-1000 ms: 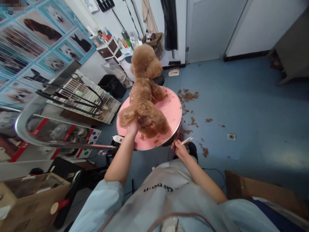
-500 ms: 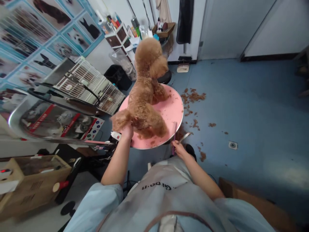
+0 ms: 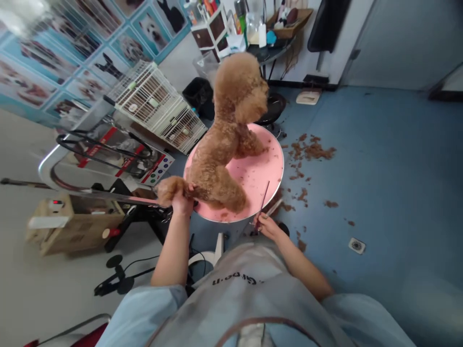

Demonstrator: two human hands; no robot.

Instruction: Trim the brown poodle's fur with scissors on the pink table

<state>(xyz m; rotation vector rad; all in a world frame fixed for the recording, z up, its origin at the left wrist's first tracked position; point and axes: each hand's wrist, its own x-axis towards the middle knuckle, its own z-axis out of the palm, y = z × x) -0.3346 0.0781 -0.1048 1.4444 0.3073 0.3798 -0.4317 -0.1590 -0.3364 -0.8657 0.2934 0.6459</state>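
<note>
A brown curly-haired poodle (image 3: 227,140) sits on a round pink grooming table (image 3: 260,168), facing away from me. My left hand (image 3: 182,200) is closed around its hind leg, pulled out past the table's left edge. At the table's near edge my right hand (image 3: 265,224) is closed on a comb and scissors (image 3: 265,202), whose blades and teeth point up over the pink top.
Clumps of cut brown fur (image 3: 307,152) lie on the blue floor right of the table. White wire cages (image 3: 155,106) and a metal grooming arm (image 3: 90,193) stand at the left. A cardboard box (image 3: 75,221) sits lower left. A shelf with bottles (image 3: 249,29) is behind the dog.
My view has swung left and tilted. My left hand has drawn the hind leg further out to the left. The comb in my right hand has swung upright over the table edge.
</note>
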